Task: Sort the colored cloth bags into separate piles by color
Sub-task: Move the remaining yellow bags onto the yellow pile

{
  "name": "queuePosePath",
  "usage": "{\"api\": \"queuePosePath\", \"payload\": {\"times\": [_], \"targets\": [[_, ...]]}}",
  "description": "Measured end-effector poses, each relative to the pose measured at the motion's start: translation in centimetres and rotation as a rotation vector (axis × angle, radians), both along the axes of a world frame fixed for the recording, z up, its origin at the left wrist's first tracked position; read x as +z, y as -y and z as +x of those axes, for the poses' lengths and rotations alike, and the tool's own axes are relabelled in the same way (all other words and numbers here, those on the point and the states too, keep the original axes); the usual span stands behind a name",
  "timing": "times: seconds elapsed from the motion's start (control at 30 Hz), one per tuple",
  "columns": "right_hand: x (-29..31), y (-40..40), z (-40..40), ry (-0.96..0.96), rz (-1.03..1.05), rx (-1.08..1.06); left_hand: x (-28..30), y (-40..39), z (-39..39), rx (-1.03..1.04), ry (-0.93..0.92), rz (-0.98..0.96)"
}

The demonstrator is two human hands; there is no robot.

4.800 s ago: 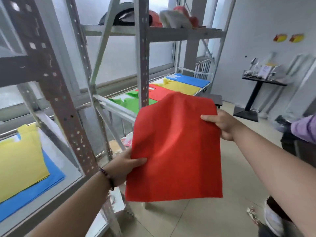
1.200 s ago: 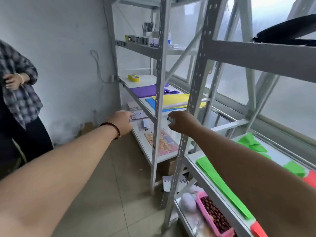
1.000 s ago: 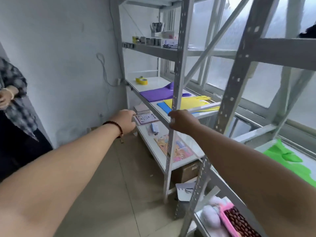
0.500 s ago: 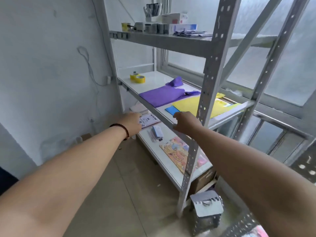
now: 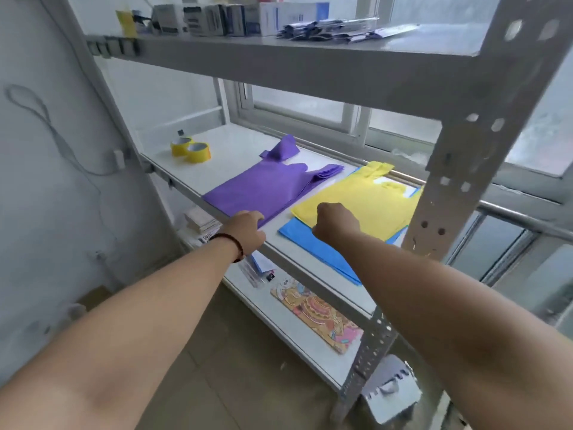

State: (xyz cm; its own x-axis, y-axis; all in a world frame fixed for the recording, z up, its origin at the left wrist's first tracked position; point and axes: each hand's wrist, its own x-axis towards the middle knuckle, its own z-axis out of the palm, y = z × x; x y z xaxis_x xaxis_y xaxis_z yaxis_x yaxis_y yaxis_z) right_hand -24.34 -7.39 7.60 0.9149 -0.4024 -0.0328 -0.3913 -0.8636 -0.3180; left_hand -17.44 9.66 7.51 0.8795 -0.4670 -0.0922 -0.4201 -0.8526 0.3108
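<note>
Our left hand point(image 5: 248, 231) rests curled at the flat purple cloth bags point(image 5: 263, 187)' near corner; right hand point(image 5: 333, 221), fisted, grip indeterminable, sits over the yellow cloth bag point(image 5: 366, 200) atop blue cloth bags point(image 5: 310, 243), long axes running away across the white shelf point(image 5: 235, 150).

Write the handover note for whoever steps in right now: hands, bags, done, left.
Left hand: at the near corner of the purple bags; grip not visible.
Right hand: fingers curled over the near edge of the yellow bags; grip unclear.
Yellow bags lie on the blue bags, beside the purple, middle shelf.
Done: purple stands alone.
Left: separate yellow from blue.
</note>
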Motion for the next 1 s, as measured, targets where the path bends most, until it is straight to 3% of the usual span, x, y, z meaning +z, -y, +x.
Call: {"api": "queuePosePath", "payload": {"times": [0.33, 0.53, 0.67, 0.8, 1.0], "targets": [[-4.8, 4.8, 4.4, -0.081, 0.082, -0.448, -6.1, 8.3, 10.9, -0.184, -0.144, -0.073], [-7.7, 6.7, 3.3, -0.15, 0.192, -0.775, -8.5, 12.5, 14.5, -0.289, -0.185, 0.0], [-9.1, 7.3, 2.1, -0.072, 0.341, -1.004, -9.6, 14.8, 16.4, -0.233, -0.248, -0.012], [-9.0, 7.2, 2.1, 0.191, 0.641, -1.234, -9.8, 16.6, 17.9, -0.147, -0.418, -0.165], [-8.7, 6.9, 2.6, 0.288, 0.873, -1.295, -9.3, 18.1, 19.8, -0.064, -0.521, -0.27]]}}
